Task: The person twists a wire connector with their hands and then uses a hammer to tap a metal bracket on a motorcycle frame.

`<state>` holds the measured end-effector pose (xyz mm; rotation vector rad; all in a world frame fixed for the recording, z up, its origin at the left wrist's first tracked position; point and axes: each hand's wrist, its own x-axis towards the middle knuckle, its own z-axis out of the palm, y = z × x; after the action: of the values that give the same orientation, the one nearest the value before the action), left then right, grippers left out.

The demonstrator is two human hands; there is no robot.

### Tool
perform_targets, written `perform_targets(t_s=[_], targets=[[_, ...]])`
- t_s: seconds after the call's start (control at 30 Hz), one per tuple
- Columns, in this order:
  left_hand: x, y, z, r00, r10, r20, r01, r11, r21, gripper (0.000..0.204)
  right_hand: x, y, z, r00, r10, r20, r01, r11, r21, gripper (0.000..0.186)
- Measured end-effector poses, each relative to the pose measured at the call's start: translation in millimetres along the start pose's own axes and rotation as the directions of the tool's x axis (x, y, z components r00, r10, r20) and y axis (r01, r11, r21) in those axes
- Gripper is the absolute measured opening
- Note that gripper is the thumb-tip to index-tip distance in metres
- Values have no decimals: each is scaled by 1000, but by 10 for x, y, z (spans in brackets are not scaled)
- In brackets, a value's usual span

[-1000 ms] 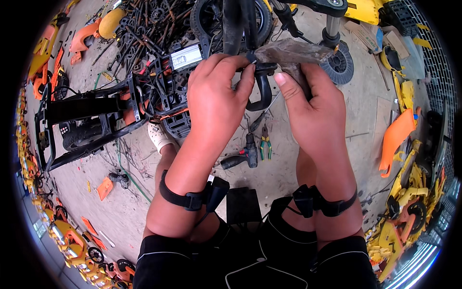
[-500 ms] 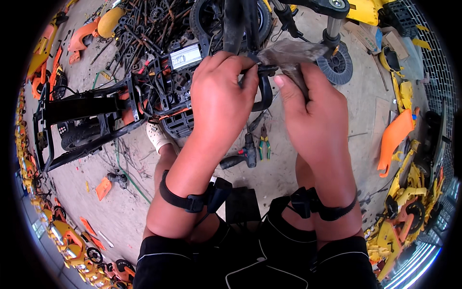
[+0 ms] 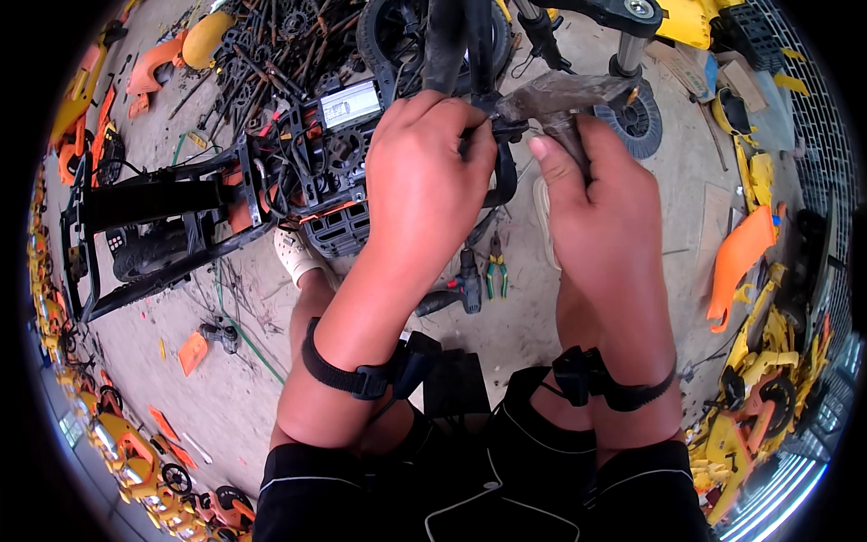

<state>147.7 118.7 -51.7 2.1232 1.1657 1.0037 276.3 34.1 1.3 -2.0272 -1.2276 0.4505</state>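
Note:
My right hand (image 3: 610, 208) is closed around the short handle of a worn grey metal hammer (image 3: 564, 96), thumb lying along the handle. The hammer's head points across to the left, close to the fingertips of my left hand (image 3: 420, 172). That hand is closed too, pinching something dark at the black frame (image 3: 480, 54) of a stripped two-wheeler; its fingers hide most of what they hold. Just beyond the hammer stands a fork leg (image 3: 627, 56) with a shiny metal tube.
On the floor below my hands lie a power drill (image 3: 468, 285) and green-handled pliers (image 3: 496, 269). A heap of rusty metal parts (image 3: 271, 63) is at the far left. Orange panels (image 3: 745, 262) and yellow scrap (image 3: 763, 379) line the right side.
The hammer, smeared by motion before, is now sharper and slightly farther right with my right hand. My left hand has shifted a little to the right, still closed.

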Motion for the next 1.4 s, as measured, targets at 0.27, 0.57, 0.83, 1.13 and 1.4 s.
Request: perform_targets(t_s=[0.27,0.57,0.83,1.13,1.4], targets=[[-9,-3,-14,1000,-1,9,1,1000,2,8,-8,-26,33,999,-35,-11,35,999,-13,26],[-18,2,-16,1000,-5,10,6,1000,-3,7,-25,-32,41,996,-66,-66,68,998,17,26],[-27,-40,-6,998,56,-23,-55,997,51,8,15,16,23,998,4,-67,0,998,58,26],[-147,23,-122,980,-151,129,189,908,-375,11,85,153,42,969,147,200,-235,803,548,20],[-228,27,-260,906,-256,337,407,742,-532,12,26,68,103,976,73,203,-176,815,551,23]])
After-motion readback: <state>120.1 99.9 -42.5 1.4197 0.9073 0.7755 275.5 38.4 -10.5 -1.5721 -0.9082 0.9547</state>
